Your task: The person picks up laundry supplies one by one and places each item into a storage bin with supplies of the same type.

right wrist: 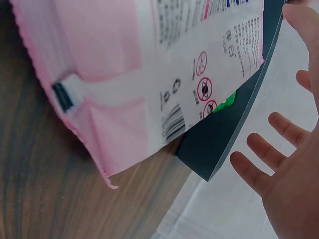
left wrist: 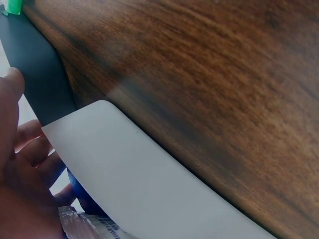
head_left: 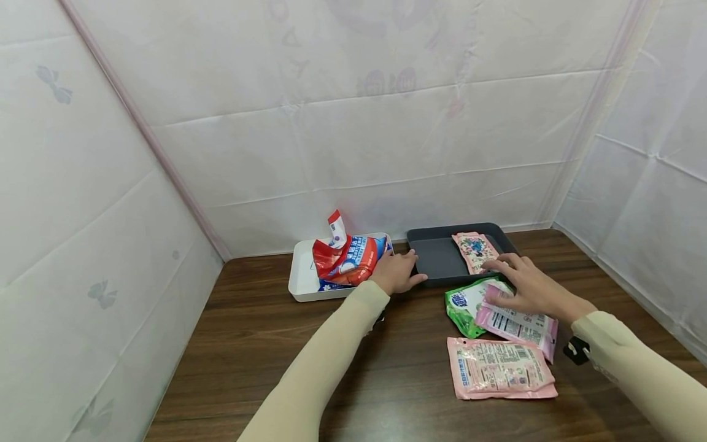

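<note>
Pale sleeves (head_left: 326, 362) reached over the wooden table (head_left: 248, 344). The dark tray (head_left: 436, 258) held one floral packet (head_left: 475, 247), the white tray (head_left: 301, 273) a red bag (head_left: 329, 262). Loading looked part-done: a pink packet (head_left: 494, 368), lilac packet (head_left: 521, 325) and green packet (head_left: 459, 307) lay outside. The left hand (head_left: 393, 273), unclenched, lay at the trays' adjoining ends; the right hand (head_left: 527, 285) hovered above the lilac packet, holding nothing.

Passable for a hand above the left part of the dark tray (head_left: 436, 258) and along the table (head_left: 409, 368) between left sleeve (head_left: 317, 368) and front pink packet (head_left: 499, 368). Hemmed in at the tray's right by a floral packet (head_left: 474, 247) and the right hand (head_left: 533, 288); in front by overlapping green packet (head_left: 465, 306) and lilac packet (head_left: 521, 325); at left by the left hand (head_left: 394, 271), beside a bulky red bag (head_left: 356, 261).
</note>
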Tool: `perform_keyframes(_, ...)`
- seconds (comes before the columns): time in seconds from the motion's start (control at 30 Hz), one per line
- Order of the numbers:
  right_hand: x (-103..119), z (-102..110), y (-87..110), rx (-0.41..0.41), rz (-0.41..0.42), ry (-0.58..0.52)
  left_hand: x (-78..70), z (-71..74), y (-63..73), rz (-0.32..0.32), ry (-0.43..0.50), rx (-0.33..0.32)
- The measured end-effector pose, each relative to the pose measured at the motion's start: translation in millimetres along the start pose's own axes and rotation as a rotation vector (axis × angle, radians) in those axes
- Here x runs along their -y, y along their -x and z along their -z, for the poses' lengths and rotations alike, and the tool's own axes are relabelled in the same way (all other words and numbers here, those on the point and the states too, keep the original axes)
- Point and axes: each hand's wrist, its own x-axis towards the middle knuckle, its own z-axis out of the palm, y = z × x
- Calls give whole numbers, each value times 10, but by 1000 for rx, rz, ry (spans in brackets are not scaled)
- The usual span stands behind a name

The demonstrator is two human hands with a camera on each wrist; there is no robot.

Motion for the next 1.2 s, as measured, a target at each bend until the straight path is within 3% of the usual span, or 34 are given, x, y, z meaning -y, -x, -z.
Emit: perform_keyframes(1.2, 408, -148, 427, -60, 154, -11, -6, 11, 3, 4, -3, 13)
